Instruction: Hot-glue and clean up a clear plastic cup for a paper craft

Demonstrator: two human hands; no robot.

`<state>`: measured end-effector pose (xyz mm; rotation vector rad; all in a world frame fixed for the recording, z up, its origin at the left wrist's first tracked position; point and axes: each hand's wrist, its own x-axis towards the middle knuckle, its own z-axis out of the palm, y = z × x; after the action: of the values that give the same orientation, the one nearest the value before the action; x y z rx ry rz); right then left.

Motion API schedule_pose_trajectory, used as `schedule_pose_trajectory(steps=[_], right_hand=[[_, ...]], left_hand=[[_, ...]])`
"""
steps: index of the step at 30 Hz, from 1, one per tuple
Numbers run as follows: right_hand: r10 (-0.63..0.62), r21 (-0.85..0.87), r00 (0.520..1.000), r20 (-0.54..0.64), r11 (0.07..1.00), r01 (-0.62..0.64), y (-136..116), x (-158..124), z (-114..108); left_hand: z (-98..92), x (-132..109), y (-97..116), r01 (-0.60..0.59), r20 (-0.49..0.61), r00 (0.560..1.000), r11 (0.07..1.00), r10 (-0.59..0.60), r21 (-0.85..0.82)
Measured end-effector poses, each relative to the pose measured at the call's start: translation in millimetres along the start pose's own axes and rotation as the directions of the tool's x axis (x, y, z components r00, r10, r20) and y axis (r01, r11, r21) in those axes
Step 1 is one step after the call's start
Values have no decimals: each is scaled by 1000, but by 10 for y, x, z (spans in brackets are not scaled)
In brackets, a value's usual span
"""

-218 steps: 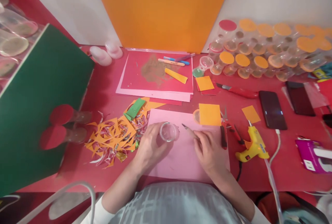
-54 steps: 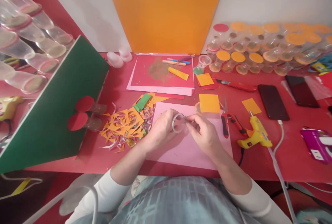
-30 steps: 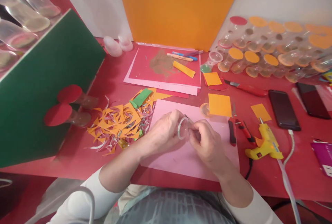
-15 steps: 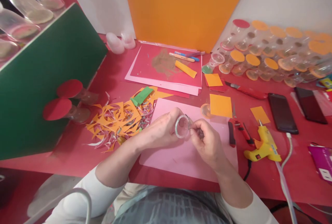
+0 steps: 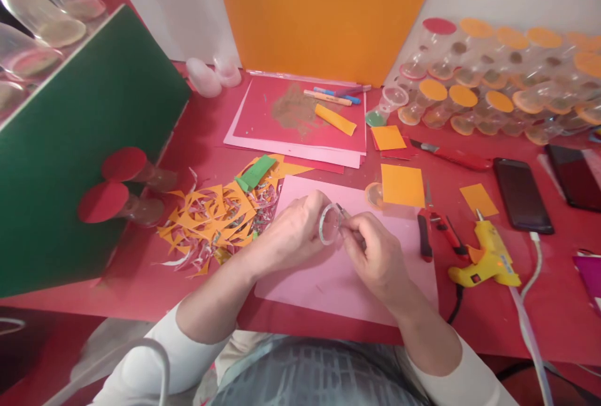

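Note:
Over a pink sheet (image 5: 300,293), my left hand (image 5: 295,230) is closed around a clear plastic cup (image 5: 330,224), its round rim tilted up towards me. At the right side of that rim, my right hand (image 5: 373,252) is pinched. A small dark tip shows by its fingers, but what they hold is mostly hidden. Just beyond the hands lie an orange paper square (image 5: 402,185) and a clear cup with an orange base (image 5: 374,195).
Orange paper scraps (image 5: 211,215) heap on the left near a green board (image 5: 84,161). Red-handled pliers (image 5: 448,237), a yellow glue gun (image 5: 491,259), a utility knife (image 5: 453,155) and a phone (image 5: 523,195) lie right. Several orange-topped clear cups (image 5: 462,96) stand behind.
The cup's rim has turned a little, showing narrower now. Both hands keep nearly the same place and grip, while the camera view has shifted slightly.

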<state>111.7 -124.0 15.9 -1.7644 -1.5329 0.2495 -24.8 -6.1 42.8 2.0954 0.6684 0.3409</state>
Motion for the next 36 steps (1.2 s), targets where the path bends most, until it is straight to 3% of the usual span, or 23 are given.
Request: schedule_pose_trajectory(steps=[6,10,17,24,30,36], right_hand=[[-28,-68,1000,-7,997,27,12,17,2],[37,-59,999,-21,998,-38,8,21,14],[160,105,987,13,981,-160,-15,52,-31],[308,315,942,131,889,-334,-47,81,-77],[392,449,891,230,769,-454,-75,133,-101],[430,439,851,302,730,-524,-34,139,-109]], left_hand=[[54,17,10,-30,12,999,1000,31,-3],[67,24,18,-45,20,999,997,47,-55],[27,16,33,-18,43,999,997,21,-80],[29,-16,20,30,-49,998,999,-32,-35],[90,-16,-39,-166,-97,977,964,189,206],[144,-20,-170,-368,-122,890,850,440,378]])
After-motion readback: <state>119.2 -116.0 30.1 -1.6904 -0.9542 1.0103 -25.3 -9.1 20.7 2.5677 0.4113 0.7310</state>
